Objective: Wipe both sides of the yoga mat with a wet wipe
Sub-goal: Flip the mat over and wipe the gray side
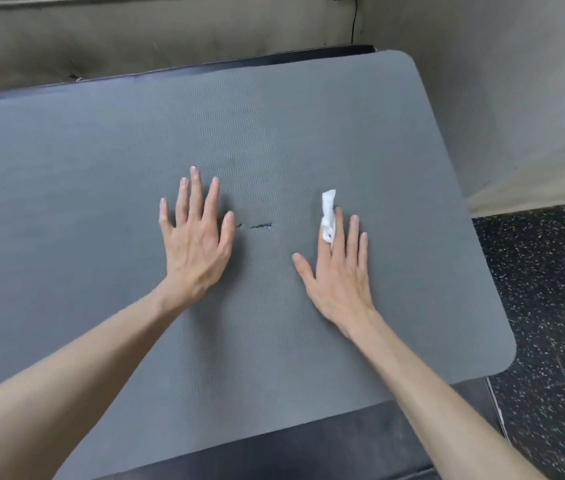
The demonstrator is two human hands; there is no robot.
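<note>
A grey yoga mat [274, 133] lies flat across a dark padded surface, its rounded right end in view. My left hand [196, 237] rests palm down on the mat's middle, fingers straight and spread. To its right, my right hand [338, 271] also lies flat on the mat with straight fingers. A crumpled white wet wipe [328, 213] lies over the index finger, beside the middle finger, and sticks out past the fingertips. A small dark tear [261, 225] marks the mat between the two hands.
The dark padded surface [309, 445] shows under the mat's near edge and along its far edge. A speckled black floor [551, 306] lies to the right. A grey wall [170, 32] with a hanging black cable [354, 19] stands behind.
</note>
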